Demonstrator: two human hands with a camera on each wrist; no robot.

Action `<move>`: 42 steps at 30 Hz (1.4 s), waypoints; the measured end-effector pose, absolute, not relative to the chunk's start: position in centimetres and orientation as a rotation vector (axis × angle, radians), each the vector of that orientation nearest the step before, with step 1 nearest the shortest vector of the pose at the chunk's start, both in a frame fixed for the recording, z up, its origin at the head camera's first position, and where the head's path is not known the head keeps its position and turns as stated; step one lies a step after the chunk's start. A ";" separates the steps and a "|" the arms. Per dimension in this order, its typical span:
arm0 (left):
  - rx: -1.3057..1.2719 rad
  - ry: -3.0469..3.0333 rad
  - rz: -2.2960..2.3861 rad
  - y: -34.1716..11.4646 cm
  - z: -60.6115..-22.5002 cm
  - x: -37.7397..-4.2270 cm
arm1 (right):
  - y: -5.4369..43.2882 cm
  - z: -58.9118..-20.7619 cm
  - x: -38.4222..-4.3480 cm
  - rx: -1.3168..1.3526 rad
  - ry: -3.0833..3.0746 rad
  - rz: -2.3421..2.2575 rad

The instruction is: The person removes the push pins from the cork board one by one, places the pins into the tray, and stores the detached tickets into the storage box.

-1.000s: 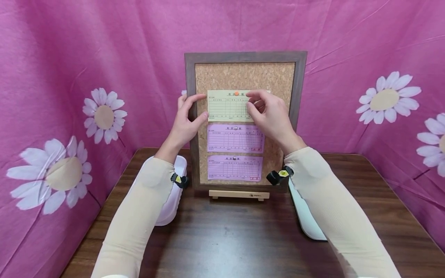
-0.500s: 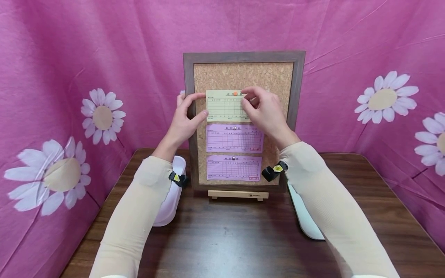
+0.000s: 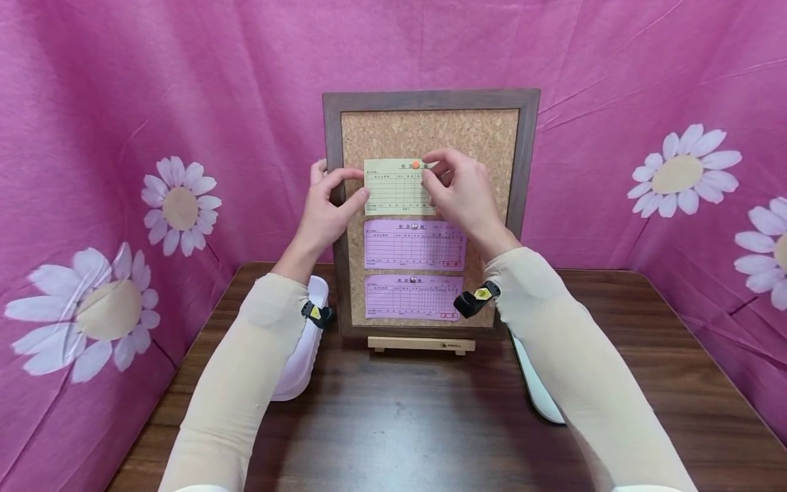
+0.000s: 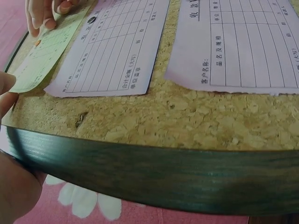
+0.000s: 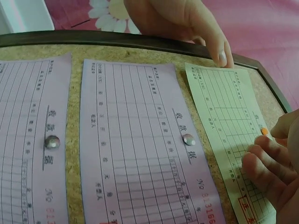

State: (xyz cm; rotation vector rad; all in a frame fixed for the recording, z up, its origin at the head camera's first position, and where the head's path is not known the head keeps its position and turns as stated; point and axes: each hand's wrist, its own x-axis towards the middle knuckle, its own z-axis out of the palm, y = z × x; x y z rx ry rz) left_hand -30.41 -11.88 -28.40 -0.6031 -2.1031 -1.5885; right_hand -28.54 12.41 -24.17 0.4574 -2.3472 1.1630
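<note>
The yellow slip lies flat against the corkboard, above two purple slips. I see the orange pin at its upper edge, near the middle.

Right hand: fingers bent, thumb and forefinger part-way apart, their tips just beside the pin on its right. I see nothing held between them; contact with the pin I cannot confirm. Relative to one second ago, this hand has shifted left, from a position apart from the pin to one next to it, and more of the slip's right part is covered.

Left hand: thumb and forefinger spread, tips at the slip's left edge, with no visible pinch on the paper. Other fingers lie beyond the dark frame; I cannot tell whether they grip it. Position is essentially unchanged.

Below, the upper purple slip and the lower purple slip each carry a silver pin; both slips remain in place. The board stands upright behind a light wooden ledge on the table. A pale lilac container sits left, a pale green tray right.
</note>
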 end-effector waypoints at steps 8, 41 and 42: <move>-0.571 -2.068 -1.582 -11.5 -28.4 -30.5 | 11.6 -24.2 -28.6 0.443 -2.298 1.274; -0.492 -2.028 -1.604 -10.9 -28.9 -30.8 | 9.6 -23.7 -28.9 0.243 -2.342 1.048; -0.491 -2.026 -1.607 -10.9 -28.9 -30.8 | 9.6 -23.7 -28.8 0.244 -2.348 1.011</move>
